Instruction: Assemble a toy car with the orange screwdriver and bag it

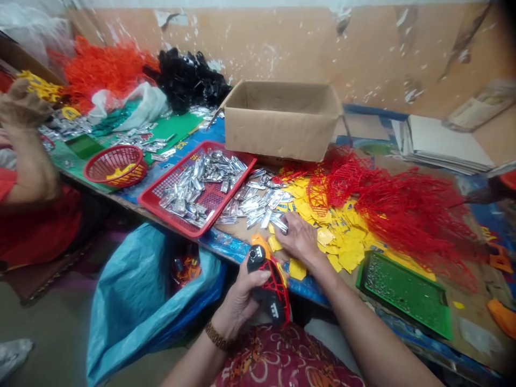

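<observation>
My left hand (239, 301) is wrapped round a plastic toy (269, 282) with black parts, red lattice and an orange end, held above my lap at the table's edge. My right hand (298, 236) reaches onto the table, its fingers bent and closed on a silver piece (281, 223) at the edge of a loose pile of silver pieces (258, 201). Flat yellow pieces (346, 242) lie spread beside and under that hand. Behind them is a tangled heap of red lattice parts (407, 209).
A red basket tray (193, 228) of silver pieces and a cardboard box (278, 131) stand beyond my hands. To the right lies a green tray (407, 295) of tiny parts. A blue sack (121, 306) hangs open below the edge. Another person's arm (30, 145) is at left.
</observation>
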`<state>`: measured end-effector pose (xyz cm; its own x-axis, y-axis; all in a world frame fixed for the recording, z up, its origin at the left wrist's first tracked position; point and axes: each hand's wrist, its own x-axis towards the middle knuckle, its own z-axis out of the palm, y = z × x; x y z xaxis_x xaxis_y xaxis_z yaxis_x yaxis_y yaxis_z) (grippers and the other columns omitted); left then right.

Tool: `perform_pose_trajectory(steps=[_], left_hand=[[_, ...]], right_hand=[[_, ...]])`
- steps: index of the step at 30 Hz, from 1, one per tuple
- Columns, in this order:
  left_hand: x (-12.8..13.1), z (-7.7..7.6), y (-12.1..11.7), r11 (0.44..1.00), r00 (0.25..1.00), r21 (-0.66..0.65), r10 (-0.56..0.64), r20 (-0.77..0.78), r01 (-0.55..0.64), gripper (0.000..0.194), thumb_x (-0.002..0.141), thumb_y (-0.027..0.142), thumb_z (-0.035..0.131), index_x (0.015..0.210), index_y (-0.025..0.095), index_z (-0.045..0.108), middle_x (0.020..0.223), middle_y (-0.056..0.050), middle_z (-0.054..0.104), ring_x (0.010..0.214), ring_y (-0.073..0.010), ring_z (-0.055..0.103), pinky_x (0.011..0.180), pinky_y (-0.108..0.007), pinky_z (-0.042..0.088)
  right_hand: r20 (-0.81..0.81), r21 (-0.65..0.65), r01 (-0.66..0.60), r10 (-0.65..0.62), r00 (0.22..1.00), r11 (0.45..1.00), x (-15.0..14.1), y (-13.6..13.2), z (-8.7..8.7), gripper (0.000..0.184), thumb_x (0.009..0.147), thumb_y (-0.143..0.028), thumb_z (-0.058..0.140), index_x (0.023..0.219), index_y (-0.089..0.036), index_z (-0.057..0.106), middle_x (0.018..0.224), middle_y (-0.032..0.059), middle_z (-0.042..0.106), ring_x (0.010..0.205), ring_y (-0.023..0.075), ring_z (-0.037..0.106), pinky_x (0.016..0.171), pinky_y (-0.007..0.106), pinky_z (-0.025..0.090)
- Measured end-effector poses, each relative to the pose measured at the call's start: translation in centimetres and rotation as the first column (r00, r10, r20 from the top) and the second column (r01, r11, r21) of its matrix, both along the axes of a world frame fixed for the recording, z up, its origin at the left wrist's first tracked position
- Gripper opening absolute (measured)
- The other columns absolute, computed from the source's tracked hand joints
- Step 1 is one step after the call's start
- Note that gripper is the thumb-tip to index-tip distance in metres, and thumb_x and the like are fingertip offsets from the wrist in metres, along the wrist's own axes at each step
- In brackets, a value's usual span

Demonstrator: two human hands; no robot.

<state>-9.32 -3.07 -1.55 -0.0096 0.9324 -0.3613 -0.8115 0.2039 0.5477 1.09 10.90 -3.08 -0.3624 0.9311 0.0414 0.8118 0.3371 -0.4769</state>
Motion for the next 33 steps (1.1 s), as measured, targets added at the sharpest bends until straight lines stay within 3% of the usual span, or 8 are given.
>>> perform_pose_trajectory(steps=[5,9,12,15,19,24,28,33], left_hand=[[-0.7,-0.3,0.1,1.000,1.000,0.003,0.011,0.009,-0.011,0.055,0.069,0.021,0.072,0.119,0.018,0.051,0.098,-0.007,0.068,0.086,-0.0248,0.069,0.079,-0.040,0.057],[-1.7,0.3,0.7,0.999,0.997,0.026,-0.016,-0.077,0.018,0.069,0.068,0.020,0.073,0.131,0.022,0.046,0.108,-0.007,0.067,0.085,-0.0233,0.070,0.077,-0.038,0.057],[-2.0,1.1,1.2,0.996,0.980,0.051,-0.069,-0.188,0.079,0.080,0.062,0.017,0.077,0.134,0.026,0.045,0.118,-0.007,0.064,0.085,-0.0231,0.070,0.077,-0.038,0.057],[-1.8,1.7,1.3,0.978,0.967,0.083,-0.172,-0.188,0.190,0.087,0.057,0.022,0.079,0.137,0.022,0.044,0.106,-0.009,0.069,0.085,-0.0278,0.070,0.078,-0.040,0.056],[-1.6,2.0,1.0,0.946,0.948,0.151,-0.259,-0.183,0.287,0.091,0.054,0.029,0.080,0.137,0.020,0.044,0.096,-0.011,0.071,0.090,-0.0345,0.069,0.077,-0.044,0.056],[-1.9,1.8,0.9,0.891,0.893,0.199,-0.343,-0.293,0.407,0.089,0.056,0.032,0.082,0.137,0.020,0.046,0.104,-0.013,0.069,0.089,-0.0353,0.069,0.075,-0.045,0.055],[-1.9,1.5,1.1,0.876,0.870,0.215,-0.340,-0.359,0.431,0.090,0.058,0.032,0.082,0.138,0.020,0.042,0.097,-0.011,0.069,0.079,-0.0315,0.070,0.073,-0.042,0.054],[-1.7,1.1,1.2,0.860,0.844,0.236,-0.326,-0.426,0.451,0.090,0.060,0.033,0.080,0.140,0.019,0.041,0.097,-0.010,0.070,0.083,-0.0306,0.069,0.076,-0.040,0.052]], right_hand=[[-0.182,-0.033,-0.036,0.029,0.983,0.999,1.2,0.0,0.4,0.014,0.083,-0.026,0.048,0.089,-0.020,0.058,0.076,0.0025,0.064,0.067,0.0162,0.058,0.063,0.027,0.039],[-0.345,-0.065,-0.153,0.122,0.931,0.986,2.7,-0.2,2.1,0.018,0.082,-0.020,0.044,0.088,-0.017,0.060,0.080,0.0033,0.064,0.060,0.0117,0.055,0.057,0.024,0.041],[-0.424,-0.066,-0.294,0.240,0.873,0.954,3.4,-0.7,3.6,0.018,0.076,-0.015,0.045,0.078,-0.017,0.062,0.078,0.0024,0.062,0.062,0.0113,0.054,0.056,0.024,0.041],[-0.485,-0.075,-0.380,0.299,0.822,0.922,3.4,-1.4,4.6,0.016,0.076,-0.015,0.047,0.082,-0.018,0.062,0.077,0.0012,0.061,0.068,0.0124,0.056,0.060,0.025,0.044],[-0.559,-0.081,-0.348,0.246,0.792,0.934,3.2,-2.3,4.5,0.027,0.081,-0.020,0.050,0.107,-0.018,0.053,0.082,0.0014,0.059,0.070,0.0121,0.057,0.060,0.025,0.049],[-0.658,-0.071,-0.323,0.199,0.726,0.944,3.8,-2.7,4.1,0.032,0.079,-0.017,0.055,0.111,-0.019,0.051,0.094,0.0045,0.061,0.082,0.0139,0.063,0.064,0.025,0.056],[-0.613,0.000,-0.325,0.257,0.747,0.946,4.3,-3.2,4.2,0.033,0.082,-0.015,0.053,0.115,-0.019,0.051,0.104,0.0073,0.065,0.090,0.0160,0.067,0.076,0.031,0.060],[-0.597,0.060,-0.350,0.315,0.738,0.935,4.3,-4.4,3.9,0.047,0.086,-0.008,0.045,0.131,-0.021,0.041,0.115,0.0100,0.066,0.107,0.0181,0.067,0.093,0.037,0.057]])
